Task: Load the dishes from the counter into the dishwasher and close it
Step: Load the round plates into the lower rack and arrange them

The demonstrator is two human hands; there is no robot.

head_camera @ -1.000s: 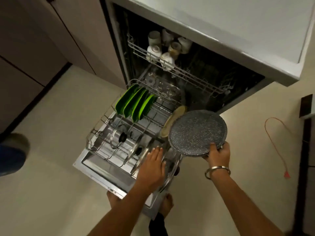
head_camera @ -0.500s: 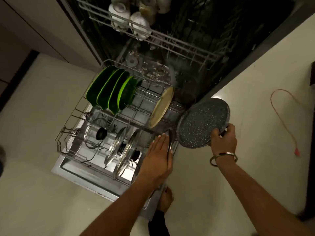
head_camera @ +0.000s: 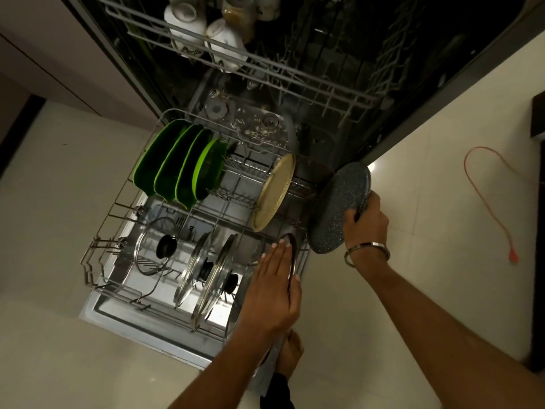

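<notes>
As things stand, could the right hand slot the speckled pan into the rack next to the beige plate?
Probably yes. The right hand grips the pan at the rack's right edge, and the wires right of the beige plate look bare.

This is a home kitchen. An open dishwasher [head_camera: 295,69] is built in beside plain cabinet fronts [head_camera: 59,63], with its lower rack [head_camera: 124,208] pulled out over a pale tiled floor [head_camera: 413,202]; the rack carries green plates [head_camera: 180,163] and glass pot lids [head_camera: 206,273]. Cups [head_camera: 203,28] sit upturned in the upper rack [head_camera: 265,66], and an orange cord [head_camera: 495,208] lies on the floor.
</notes>
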